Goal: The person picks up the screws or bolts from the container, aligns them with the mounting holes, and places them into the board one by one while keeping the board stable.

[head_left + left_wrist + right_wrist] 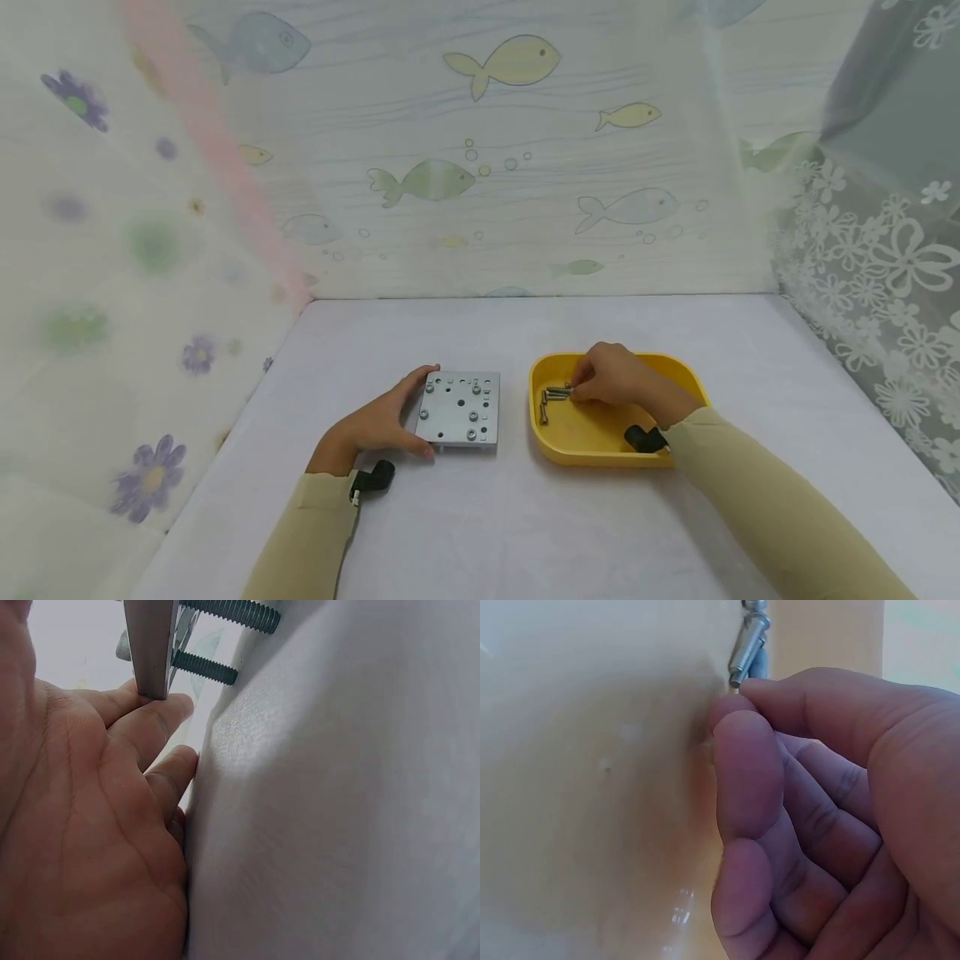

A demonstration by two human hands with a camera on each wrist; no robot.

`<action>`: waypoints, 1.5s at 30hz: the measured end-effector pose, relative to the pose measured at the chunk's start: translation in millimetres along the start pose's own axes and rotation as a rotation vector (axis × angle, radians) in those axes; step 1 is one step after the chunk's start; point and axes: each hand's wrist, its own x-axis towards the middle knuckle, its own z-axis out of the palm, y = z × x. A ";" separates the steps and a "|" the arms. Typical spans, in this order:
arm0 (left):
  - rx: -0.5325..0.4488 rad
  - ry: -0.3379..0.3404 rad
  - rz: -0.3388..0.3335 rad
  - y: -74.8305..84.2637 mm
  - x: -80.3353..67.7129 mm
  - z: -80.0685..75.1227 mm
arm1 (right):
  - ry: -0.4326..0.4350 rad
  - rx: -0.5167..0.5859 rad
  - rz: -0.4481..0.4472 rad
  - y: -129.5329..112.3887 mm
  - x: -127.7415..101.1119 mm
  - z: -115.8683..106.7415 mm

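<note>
A square silver metal plate [450, 400] with drilled holes bears several socket-head bolts [473, 416]. In the left wrist view, threaded bolt shanks [206, 667] stick out below it, and the plate edge [151, 652] stands just off the cloth. My left hand [382, 421] grips the plate's left side, thumb at the near edge and fingers at the far corner. Inside a yellow tray [585, 457], my right hand [611, 375] has curled fingers, with thumb and index tips together at a bolt [750, 649]. Those fingers partly hide the bolts. Loose bolts [544, 408] lie beside them.
A white cloth [465, 525] covers the table. Fish-patterned fabric [480, 225] hangs behind, flowered fabric [97, 333] at the left and lace [892, 308] at the right. Small black wrist cameras [375, 477] are worn on both arms. The tray has raised walls.
</note>
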 end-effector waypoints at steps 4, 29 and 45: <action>0.004 -0.003 0.003 0.7 0.0 0.6 | 0.004 0.012 -0.014 0.2 -2.1 0.0; 0.005 0.019 -0.012 2.7 -3.4 3.4 | 0.073 0.159 -0.136 -1.8 -16.0 -15.6; -0.001 0.009 0.009 2.5 -2.1 4.0 | 0.191 0.283 -0.188 -44.4 -21.0 -21.4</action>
